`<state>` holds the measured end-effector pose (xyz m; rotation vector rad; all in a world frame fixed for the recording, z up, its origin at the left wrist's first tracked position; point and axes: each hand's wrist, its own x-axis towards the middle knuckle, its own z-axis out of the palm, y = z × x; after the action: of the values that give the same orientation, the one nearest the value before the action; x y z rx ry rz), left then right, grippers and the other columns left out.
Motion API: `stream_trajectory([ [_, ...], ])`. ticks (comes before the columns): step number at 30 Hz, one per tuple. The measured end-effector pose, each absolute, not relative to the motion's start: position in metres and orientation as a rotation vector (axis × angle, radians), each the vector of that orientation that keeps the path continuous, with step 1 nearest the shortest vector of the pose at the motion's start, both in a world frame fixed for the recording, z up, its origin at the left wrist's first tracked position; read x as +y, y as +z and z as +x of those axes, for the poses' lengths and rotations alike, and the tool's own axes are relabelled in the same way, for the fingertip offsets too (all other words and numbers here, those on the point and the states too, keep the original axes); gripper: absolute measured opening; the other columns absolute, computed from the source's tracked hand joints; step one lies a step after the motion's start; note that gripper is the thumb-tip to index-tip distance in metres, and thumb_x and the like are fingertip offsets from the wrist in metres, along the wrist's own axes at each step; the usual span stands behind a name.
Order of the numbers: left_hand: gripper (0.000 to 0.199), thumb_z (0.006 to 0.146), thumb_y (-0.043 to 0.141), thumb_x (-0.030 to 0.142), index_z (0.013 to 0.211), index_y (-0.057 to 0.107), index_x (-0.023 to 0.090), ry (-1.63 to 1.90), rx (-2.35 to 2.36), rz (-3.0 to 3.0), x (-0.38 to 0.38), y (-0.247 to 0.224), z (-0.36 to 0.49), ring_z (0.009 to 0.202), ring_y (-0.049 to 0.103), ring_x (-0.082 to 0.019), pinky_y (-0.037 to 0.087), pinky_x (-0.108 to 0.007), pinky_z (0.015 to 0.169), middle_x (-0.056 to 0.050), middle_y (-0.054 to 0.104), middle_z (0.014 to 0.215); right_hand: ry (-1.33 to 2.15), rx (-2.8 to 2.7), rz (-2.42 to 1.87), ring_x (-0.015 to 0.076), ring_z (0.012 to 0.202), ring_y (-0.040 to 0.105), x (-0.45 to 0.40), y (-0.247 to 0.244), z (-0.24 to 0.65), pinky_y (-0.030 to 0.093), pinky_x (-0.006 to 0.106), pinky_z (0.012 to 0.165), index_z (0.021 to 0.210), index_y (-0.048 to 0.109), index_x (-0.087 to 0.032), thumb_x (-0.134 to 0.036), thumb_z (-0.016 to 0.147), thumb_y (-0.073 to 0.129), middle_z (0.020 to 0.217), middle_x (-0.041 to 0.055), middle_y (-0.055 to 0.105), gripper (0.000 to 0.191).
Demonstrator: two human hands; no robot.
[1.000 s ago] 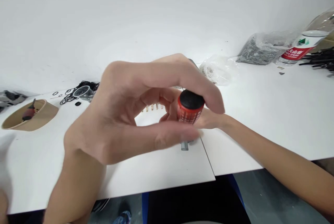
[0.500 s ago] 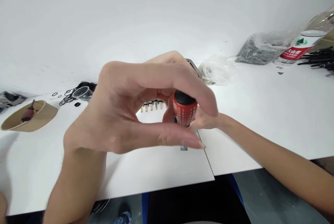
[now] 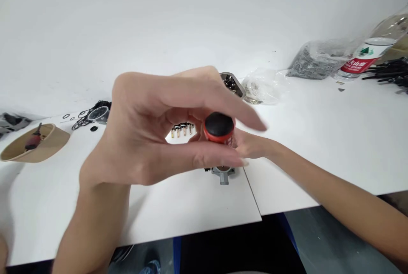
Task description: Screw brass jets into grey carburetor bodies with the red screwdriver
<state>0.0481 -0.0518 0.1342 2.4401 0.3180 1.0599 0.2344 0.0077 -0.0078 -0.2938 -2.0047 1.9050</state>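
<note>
My left hand [image 3: 140, 133] curls around a screwdriver [image 3: 219, 124] with a red handle and a black rounded cap. The tool points down, and its shaft is out of sight. Under it, a grey metal part with a round opening, like a carburetor body [image 3: 224, 177], rests on the white table, mostly covered by my left hand. Behind the screwdriver, my right hand [image 3: 253, 143] reaches in beside the grey part; its fingers are hidden. Several small brass-and-black fittings [image 3: 182, 130] stand in a row beyond, seen through the gap in my left hand.
At the back are a metal tray [image 3: 242, 90] of small parts, clear plastic bags [image 3: 266, 84] and a water bottle [image 3: 357, 63]. To the left sit a tan bowl [image 3: 57, 140] with a red-handled tool, a clear cup [image 3: 98, 114] and black rings [image 3: 83, 121]. A table seam [image 3: 251, 191] runs nearby.
The screwdriver's handle has shifted left and tipped so its black cap faces me more. My left hand has moved slightly left, uncovering more of the grey part and the metal tray.
</note>
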Motion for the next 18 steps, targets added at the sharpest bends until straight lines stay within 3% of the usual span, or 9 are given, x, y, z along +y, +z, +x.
stream_trajectory([
  [3,0.028,0.094,0.052,0.026,0.109,0.065,0.007,1.014,0.409,2.319,-0.052,0.133,0.045,0.079,0.065,-0.016,0.059,-0.032,0.058,-0.006,0.069,0.091,1.881,-1.997,-0.271,0.0170,0.081,0.065,0.009,-0.012,0.234,0.052,0.033,0.081,0.116,0.058,-0.014,-0.023,0.081,0.071,0.092,0.0051,0.065,0.038],
  [6,0.026,0.096,0.048,0.024,0.098,0.067,0.007,0.979,0.466,2.239,-0.055,0.136,0.047,0.083,0.066,-0.020,0.060,-0.034,0.058,-0.010,0.068,0.087,1.859,-2.004,-0.323,0.0169,0.082,0.064,0.010,-0.014,0.234,0.052,0.031,0.080,0.115,0.059,-0.015,-0.021,0.079,0.071,0.090,0.0041,0.065,0.039],
  [9,0.007,0.086,0.065,0.021,0.086,0.068,0.014,0.983,0.425,2.348,-0.054,0.136,0.049,0.081,0.065,-0.020,0.058,-0.033,0.056,-0.005,0.068,0.084,1.833,-2.017,-0.372,0.0175,0.082,0.063,0.010,-0.013,0.233,0.052,0.030,0.078,0.113,0.061,-0.016,-0.019,0.077,0.073,0.090,0.0038,0.064,0.037],
  [11,0.011,0.077,0.075,0.019,0.083,0.068,0.014,1.032,0.452,2.418,-0.052,0.133,0.048,0.073,0.063,-0.016,0.055,-0.031,0.054,-0.002,0.067,0.079,1.822,-2.028,-0.379,0.0181,0.082,0.063,0.010,-0.011,0.232,0.052,0.031,0.077,0.111,0.061,-0.016,-0.019,0.077,0.073,0.091,0.0038,0.064,0.036],
  [15,0.026,0.076,0.074,0.010,0.100,0.068,0.013,1.054,0.521,2.307,-0.051,0.130,0.045,0.072,0.064,-0.014,0.052,-0.028,0.050,-0.002,0.068,0.089,1.803,-2.036,-0.379,0.0185,0.085,0.062,0.007,-0.007,0.233,0.052,0.032,0.078,0.111,0.059,-0.014,-0.021,0.078,0.073,0.091,0.0043,0.063,0.036],
  [18,0.023,0.081,0.066,0.002,0.103,0.066,0.010,0.988,0.478,2.279,-0.052,0.131,0.044,0.080,0.066,-0.015,0.056,-0.027,0.053,-0.004,0.068,0.092,1.814,-2.005,-0.414,0.0179,0.085,0.061,0.004,-0.003,0.234,0.051,0.032,0.078,0.109,0.060,-0.015,-0.020,0.078,0.072,0.091,0.0040,0.062,0.034],
])
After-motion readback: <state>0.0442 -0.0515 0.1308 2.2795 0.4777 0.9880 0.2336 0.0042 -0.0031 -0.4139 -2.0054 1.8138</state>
